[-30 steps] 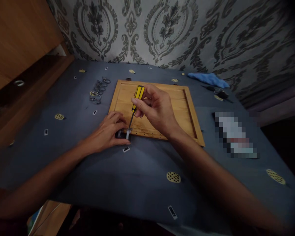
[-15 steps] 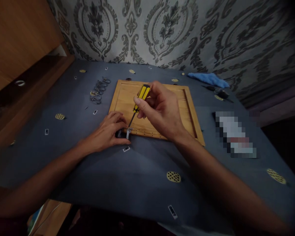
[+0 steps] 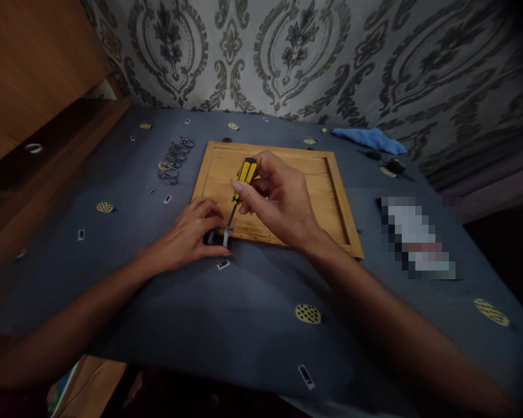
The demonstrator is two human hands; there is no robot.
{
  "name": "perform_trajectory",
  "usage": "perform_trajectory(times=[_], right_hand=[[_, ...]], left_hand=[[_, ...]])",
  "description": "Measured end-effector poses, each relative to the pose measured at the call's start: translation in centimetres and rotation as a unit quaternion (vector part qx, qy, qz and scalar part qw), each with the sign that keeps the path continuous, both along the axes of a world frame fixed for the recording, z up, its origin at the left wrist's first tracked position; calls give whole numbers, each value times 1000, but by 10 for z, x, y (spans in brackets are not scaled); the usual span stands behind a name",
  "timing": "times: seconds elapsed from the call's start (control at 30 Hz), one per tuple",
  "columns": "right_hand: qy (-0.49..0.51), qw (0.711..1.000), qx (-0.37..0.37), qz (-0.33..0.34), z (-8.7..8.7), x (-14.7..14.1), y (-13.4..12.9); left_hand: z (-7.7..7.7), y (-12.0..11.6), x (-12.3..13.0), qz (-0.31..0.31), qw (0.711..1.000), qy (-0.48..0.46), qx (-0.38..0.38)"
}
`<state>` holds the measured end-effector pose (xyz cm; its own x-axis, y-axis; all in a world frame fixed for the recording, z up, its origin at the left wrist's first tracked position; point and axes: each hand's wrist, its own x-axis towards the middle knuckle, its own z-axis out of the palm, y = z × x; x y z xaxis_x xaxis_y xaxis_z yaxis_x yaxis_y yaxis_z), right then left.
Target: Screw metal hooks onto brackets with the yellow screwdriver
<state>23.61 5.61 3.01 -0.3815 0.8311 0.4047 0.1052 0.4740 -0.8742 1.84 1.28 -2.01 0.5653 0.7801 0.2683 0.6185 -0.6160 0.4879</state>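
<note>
My right hand (image 3: pixel 284 200) grips the yellow and black handle of a screwdriver (image 3: pixel 246 173). The shaft slants down to the left, and its tip meets a small silver metal fitting (image 3: pixel 226 237) at the front left edge of a wooden panel (image 3: pixel 303 177). My left hand (image 3: pixel 196 229) is closed around this fitting, index finger above and thumb below, with something dark between them. A row of small holes runs along the panel's front edge. The panel lies flat, with a raised frame around it.
Several looped metal pieces (image 3: pixel 174 159) lie in a row left of the panel, with a tiny screw (image 3: pixel 151 191) nearby. To the right are a blue cloth (image 3: pixel 370 139), a dark tool (image 3: pixel 390 164) and a blurred-out flat object (image 3: pixel 418 238). A wooden cabinet (image 3: pixel 35 69) stands at left.
My right hand and the screwdriver handle have moved slightly left and down, the tip staying at the metal fitting. My left hand has barely moved.
</note>
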Motion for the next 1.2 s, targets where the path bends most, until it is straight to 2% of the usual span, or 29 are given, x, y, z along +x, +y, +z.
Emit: perform_trajectory(times=[0.27,0.57,0.87,1.03,1.2], right_hand=[[-28,999,-14,11,8,3,-2],[0,984,-63,167,22,12,2],[38,994,-32,93,10,-7,-4],[13,998,-4,54,4,-11,4],[-8,999,2,45,3,-13,13]], left_hand=[[-1,-1,2,5,1000,-6,9],[3,-1,2,0,1000,0,9],[2,-1,3,1,1000,4,9],[1,-1,2,1,1000,-2,2],[-1,-1,1,-5,1000,-15,15]])
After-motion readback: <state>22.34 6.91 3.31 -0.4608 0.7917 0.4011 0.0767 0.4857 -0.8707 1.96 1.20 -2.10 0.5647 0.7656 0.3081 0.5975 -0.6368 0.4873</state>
